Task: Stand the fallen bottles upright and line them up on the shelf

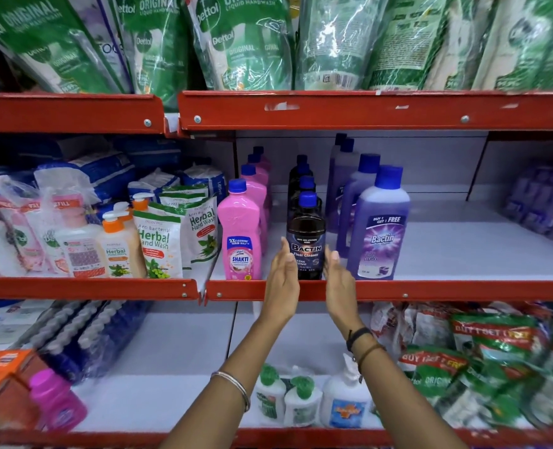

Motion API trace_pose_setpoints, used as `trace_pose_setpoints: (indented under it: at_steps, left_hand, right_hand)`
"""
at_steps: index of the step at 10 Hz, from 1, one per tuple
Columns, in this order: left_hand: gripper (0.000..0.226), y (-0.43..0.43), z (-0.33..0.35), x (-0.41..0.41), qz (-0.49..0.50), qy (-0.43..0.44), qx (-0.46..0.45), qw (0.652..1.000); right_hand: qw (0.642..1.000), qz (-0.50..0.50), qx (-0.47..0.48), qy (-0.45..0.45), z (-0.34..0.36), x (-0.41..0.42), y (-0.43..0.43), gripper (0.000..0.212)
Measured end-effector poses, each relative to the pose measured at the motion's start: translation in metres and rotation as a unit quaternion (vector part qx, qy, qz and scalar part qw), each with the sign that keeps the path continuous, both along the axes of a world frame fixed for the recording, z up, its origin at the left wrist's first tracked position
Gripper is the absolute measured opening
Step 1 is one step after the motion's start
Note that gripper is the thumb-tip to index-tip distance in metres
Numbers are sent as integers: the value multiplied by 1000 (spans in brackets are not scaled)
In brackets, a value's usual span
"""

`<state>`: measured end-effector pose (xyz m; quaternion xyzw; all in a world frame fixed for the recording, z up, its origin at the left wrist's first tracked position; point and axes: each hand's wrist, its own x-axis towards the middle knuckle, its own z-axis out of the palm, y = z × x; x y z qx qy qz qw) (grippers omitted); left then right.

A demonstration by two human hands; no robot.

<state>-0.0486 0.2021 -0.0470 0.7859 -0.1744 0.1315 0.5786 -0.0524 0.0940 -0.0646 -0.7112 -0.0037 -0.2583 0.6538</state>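
On the middle shelf (463,288) three rows of bottles stand upright, running front to back: pink Shakti bottles (240,234), black Bactin floor cleaner bottles (306,231) and purple Bactin bottles (380,228). My left hand (281,280) is flat and open at the left side of the front black bottle. At its right side is my right hand (338,280), also flat and open. Both palms face the bottle, close to it or just touching; neither hand grips it. No fallen bottle shows on this shelf.
Herbal hand wash pouches (162,241) and pump bottles (116,247) fill the shelf to the left. Blurred purple packs (544,205) lie at the far right, with bare shelf between. Green refill pouches (242,43) hang above. The lower shelf holds small bottles (301,400) and packets (495,361).
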Motion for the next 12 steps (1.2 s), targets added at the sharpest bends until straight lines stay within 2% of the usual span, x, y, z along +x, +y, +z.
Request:
trace_pose_setpoints:
  at_steps: [1, 2, 3, 4, 5, 6, 10, 11, 12]
  left_hand:
    - [52, -5, -2, -5, 14, -13, -13, 1000]
    - [58, -17, -6, -18, 52, -113, -63, 990]
    - [66, -38, -6, -28, -6, -156, -74, 985]
    - [63, -66, 3, -26, -83, -56, -77, 992]
    - [63, -92, 11, -16, -125, 66, -115, 983]
    - [63, -106, 9, 0, -146, 112, -143, 972]
    - [58, -108, 11, 0, -132, 117, -141, 974]
    - [72, -103, 23, -17, -108, 69, -163, 978]
    - [67, -89, 43, -24, -94, -58, -148, 983]
  right_hand:
    - [1000, 5, 13, -28, -2, -4, -4, 68]
    - [989, -67, 49, -121, -2, -18, -15, 53]
    - [963, -143, 93, -210, 6, -33, -40, 49]
    - [968, -153, 117, -164, 12, -28, -72, 50]
    - [984, -65, 147, -77, 13, -22, -99, 55]
    - [988, 9, 151, -30, 15, -20, -115, 63]
    - [986, 28, 165, 9, 25, -26, -127, 67]
    - [989, -25, 145, -29, 28, -38, -123, 64]
    - [989, -56, 79, -111, 50, -57, -112, 53]
